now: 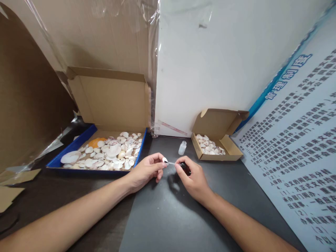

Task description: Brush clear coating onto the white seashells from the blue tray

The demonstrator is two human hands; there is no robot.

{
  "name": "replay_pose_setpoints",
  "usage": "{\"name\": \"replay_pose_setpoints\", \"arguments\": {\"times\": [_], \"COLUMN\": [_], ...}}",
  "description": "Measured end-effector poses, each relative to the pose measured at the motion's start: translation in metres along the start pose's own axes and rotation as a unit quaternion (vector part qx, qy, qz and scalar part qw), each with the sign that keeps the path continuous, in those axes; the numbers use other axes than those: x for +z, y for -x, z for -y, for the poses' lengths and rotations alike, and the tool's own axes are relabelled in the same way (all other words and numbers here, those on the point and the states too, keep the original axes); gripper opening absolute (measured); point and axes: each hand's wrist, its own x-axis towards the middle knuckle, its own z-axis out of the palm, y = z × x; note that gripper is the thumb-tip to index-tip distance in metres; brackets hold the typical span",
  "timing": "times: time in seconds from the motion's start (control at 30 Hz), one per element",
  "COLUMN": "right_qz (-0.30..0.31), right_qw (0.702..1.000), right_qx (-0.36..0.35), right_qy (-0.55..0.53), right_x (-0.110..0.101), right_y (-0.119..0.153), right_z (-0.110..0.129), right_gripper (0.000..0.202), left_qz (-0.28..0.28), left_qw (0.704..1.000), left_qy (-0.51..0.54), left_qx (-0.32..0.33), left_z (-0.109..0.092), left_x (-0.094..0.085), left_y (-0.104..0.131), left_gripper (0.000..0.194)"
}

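Note:
Between the thumb and fingers of my left hand (147, 169) is a small white seashell (165, 160) with a dark mark on it. My right hand (193, 176) pinches a small applicator (171, 163) with a thin pale stem; its black cap (187, 168) shows partly behind the fingers. The stem's tip meets or nearly meets the shell; I cannot tell which. Just beyond my hands, a small translucent bottle (182, 148) with whitish contents stands uncapped.
At the left, a blue-edged open cardboard box (97, 170) holds many white shells (112, 150) and an orange one (97, 142). A smaller open box (231, 148) of shells (210, 145) stands at the right. Cardboard and white panels (194, 70) rise behind, and a printed board (294, 140) leans at right.

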Motion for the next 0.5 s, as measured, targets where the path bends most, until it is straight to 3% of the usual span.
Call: {"name": "replay_pose_setpoints", "arguments": {"times": [0.5], "right_qz": [0.029], "right_qw": [0.999], "right_qx": [-0.02], "right_qy": [0.041], "right_x": [0.0014], "right_y": [-0.0008], "right_z": [-0.0019], "right_gripper": [0.011], "left_qz": [-0.005], "left_qw": [0.999], "left_qy": [0.036], "left_qx": [-0.004], "left_z": [0.0021], "left_x": [-0.0022], "left_y": [-0.0015], "left_gripper": [0.018]}}
